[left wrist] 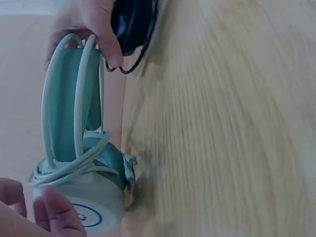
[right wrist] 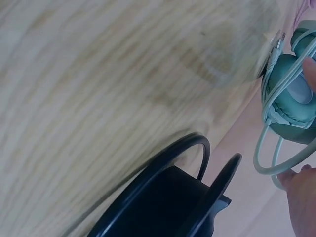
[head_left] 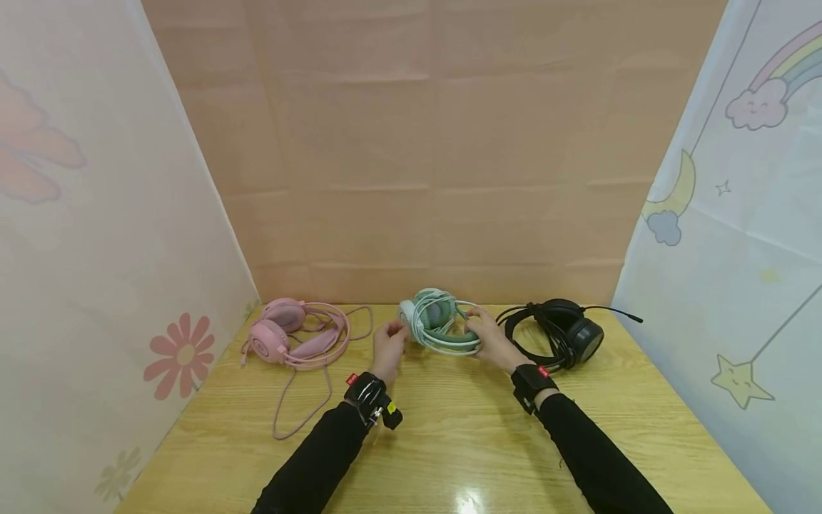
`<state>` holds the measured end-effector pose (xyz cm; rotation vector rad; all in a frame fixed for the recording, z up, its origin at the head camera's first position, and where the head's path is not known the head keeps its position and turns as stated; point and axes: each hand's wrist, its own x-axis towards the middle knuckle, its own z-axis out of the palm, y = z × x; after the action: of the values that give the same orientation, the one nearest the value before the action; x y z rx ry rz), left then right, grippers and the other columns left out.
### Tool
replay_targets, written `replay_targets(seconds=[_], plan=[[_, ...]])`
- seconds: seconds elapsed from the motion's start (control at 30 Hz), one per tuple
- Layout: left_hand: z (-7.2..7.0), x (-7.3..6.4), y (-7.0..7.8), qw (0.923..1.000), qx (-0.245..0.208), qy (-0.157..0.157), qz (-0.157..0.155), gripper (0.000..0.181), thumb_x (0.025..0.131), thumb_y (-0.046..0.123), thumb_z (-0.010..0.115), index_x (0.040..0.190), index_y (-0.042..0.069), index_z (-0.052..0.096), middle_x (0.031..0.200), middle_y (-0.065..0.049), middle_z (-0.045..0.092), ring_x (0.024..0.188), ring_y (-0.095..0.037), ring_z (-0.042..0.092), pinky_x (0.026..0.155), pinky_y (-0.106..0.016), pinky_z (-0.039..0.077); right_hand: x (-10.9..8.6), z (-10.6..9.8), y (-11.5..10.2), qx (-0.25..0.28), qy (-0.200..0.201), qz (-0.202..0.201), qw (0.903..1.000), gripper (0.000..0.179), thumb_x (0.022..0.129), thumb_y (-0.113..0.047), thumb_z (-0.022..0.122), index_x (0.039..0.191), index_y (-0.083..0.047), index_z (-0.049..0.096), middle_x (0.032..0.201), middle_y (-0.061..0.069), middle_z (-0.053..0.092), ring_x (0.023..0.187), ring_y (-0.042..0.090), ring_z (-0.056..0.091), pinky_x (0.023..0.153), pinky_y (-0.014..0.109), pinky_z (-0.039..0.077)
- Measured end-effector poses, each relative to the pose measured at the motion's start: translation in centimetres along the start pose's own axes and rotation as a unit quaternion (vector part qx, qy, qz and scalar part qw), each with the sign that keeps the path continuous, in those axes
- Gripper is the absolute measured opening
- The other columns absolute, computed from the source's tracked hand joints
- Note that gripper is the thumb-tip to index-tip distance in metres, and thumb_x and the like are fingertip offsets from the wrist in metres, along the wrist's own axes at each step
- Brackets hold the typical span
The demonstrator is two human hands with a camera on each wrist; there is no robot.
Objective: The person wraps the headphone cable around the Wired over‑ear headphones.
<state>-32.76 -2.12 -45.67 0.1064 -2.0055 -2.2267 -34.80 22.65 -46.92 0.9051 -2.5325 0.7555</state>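
The mint-green headset, pale cable wound round its earcups, is gripped at its headband by the right hand.

A screened-off tabletop set-up, the wider room hidden.
Creased brown backdrop behind; pale left sheet printed with flowers, pale right sheet with a rainbow, moon and star, flanking the wood-grain surface.

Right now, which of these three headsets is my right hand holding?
The green headset in the middle: your right hand grips its headband, while the pink headset to its left and black headset to its right lie on the table.
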Motion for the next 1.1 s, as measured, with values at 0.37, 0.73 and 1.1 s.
replay_targets(seconds=[0.37,0.73,1.1], plan=[[0.3,-0.3,0.2,0.8864,0.349,-0.102,0.286,0.014,0.091,0.014,0.07,0.099,0.003,0.075,0.102,-0.01,0.07,0.097,-0.027,0.062,0.091,-0.043,0.043,0.1,0.8,-0.2,0.016,-0.041,-0.013,0.9989,0.035,0.074,-0.002,0.084,0.088,-0.013,0.054,0.141,0.027,0.045,0.142,0.054,0.021,0.11,0.068,0.026],[0.7,-0.3,-0.5,0.7763,0.505,-0.195,0.323,0.025,0.087,0.029,0.075,0.106,0.012,0.076,0.102,-0.001,0.076,0.093,-0.018,0.068,0.089,-0.036,0.043,0.0,1.3,-0.1,-0.017,-0.07,0.04,0.9966,0.036,0.079,0.011,0.073,0.089,-0.017,0.054,0.145,0.031,0.039,0.143,0.054,0.019,0.109,0.07,0.024],[2.5,-0.7,-1.7,0.7432,0.561,-0.141,0.336,0.02,0.083,0.032,0.078,0.098,0.018,0.078,0.096,0.004,0.074,0.084,-0.016,0.06,0.078,-0.028,0.043,0.1,1.1,0.1,-0.023,-0.121,0.101,0.9872,0.059,0.068,0.032,0.051,0.109,-0.009,0.061,0.152,0.032,0.028,0.146,0.053,0.008,0.107,0.069,0.029]])
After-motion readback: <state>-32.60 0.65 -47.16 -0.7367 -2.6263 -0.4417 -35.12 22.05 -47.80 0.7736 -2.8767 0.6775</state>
